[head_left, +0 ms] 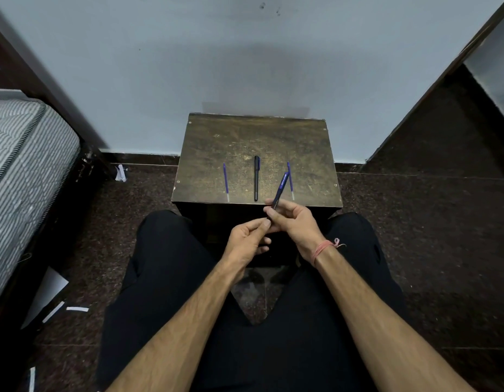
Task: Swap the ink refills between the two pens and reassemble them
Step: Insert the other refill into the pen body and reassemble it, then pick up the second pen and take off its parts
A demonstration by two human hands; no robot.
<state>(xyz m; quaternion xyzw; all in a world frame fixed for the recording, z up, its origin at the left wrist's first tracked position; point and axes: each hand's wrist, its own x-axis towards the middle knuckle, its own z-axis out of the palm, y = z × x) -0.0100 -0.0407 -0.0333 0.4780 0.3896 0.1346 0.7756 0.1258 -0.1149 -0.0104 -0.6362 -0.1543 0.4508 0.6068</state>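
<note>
— Sitting at a small worn wooden table pushed against the pale wall, the person has both forearms out over their dark trousers. See the mattress off to their left?

— Yes, striped, on a dark frame. What's going on with the hands?

— Right hand, the one with the pinkish thread round the wrist, is closed around the lower end of a blue pen barrel. The barrel tilts up and away, its far end hanging over the table's near edge.

— And the left hand?

— Fingers curled, thumb and forefinger pinched right at the barrel's near tip. Whether it grips the barrel itself or some small part there, I cannot tell; it's too tiny and dark.

— What's lying on the table?

— A black pen in the middle, pointing away. Well left of it, a blue refill lies alone. On the right, a second blue refill lies just behind the raised barrel, partly crossed by it

— Anything on the floor?

— Scraps of white paper by the bed
</note>
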